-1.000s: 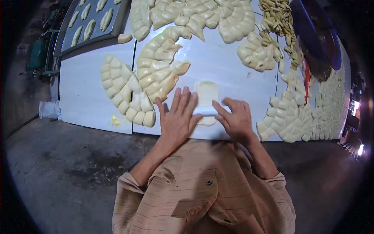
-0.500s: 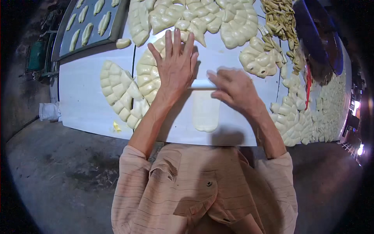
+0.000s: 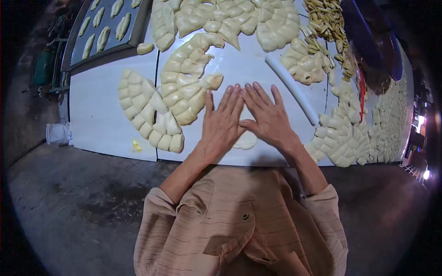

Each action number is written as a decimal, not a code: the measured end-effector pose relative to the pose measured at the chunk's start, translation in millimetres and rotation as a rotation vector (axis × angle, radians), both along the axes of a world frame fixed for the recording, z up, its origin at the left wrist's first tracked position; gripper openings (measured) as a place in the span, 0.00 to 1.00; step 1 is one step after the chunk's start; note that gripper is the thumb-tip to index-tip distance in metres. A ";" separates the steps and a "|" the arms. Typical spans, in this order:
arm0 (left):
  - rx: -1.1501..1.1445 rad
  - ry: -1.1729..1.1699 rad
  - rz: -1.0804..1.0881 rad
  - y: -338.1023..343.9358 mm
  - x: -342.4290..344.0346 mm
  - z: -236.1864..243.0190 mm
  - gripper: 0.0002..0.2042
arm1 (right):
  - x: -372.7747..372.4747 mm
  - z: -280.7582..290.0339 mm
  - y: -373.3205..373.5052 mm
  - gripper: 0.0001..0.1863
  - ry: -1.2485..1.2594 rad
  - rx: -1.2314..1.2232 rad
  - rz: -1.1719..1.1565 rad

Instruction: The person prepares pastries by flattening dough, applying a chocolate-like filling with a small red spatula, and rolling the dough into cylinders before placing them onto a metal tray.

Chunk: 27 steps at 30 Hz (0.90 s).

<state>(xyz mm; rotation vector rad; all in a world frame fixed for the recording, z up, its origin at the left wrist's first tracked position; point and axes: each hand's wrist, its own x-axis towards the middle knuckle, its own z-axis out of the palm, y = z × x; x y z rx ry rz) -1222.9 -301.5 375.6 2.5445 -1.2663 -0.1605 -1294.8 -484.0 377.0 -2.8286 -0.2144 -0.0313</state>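
Observation:
Side by side, my left hand [image 3: 221, 117] and my right hand [image 3: 268, 115] lie flat over a thin rolled strip of dough [image 3: 245, 140], fingers stretched out and fingertips close together. Most of the strip is under them; its rounded near end shows between my wrists. A white rolling pin [image 3: 292, 90] rests slantwise on the table to the right of my right hand, touched by neither hand. Left of my left hand lies a curved cluster of dough pieces [image 3: 182, 85], with another fan-shaped cluster [image 3: 142, 108] farther left.
The white table [image 3: 101, 115] carries more dough pieces [image 3: 221, 20] at the back and at the right [image 3: 343, 138]. A metal tray [image 3: 133, 34] with shaped dough stands at the far left. Yellowish cut strips [image 3: 324, 20] and a dark blue basin [image 3: 375, 41] are at the far right.
The rolling pin has moved from in front of my hands to the right and now lies slanted. Both hands have come together over the dough strip, the left moving nearer and to the right.

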 end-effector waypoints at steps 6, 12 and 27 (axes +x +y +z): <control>-0.010 -0.015 0.058 9.0 -2.4 -7.7 0.40 | 1.5 -0.9 -8.3 0.44 0.040 -0.046 0.000; 0.074 0.149 -0.068 53.8 -57.1 9.5 0.43 | -63.7 11.7 22.6 0.45 0.112 0.076 0.106; -0.189 -0.058 0.245 66.6 19.7 20.5 0.34 | 60.1 29.2 51.8 0.21 -0.174 0.326 -0.211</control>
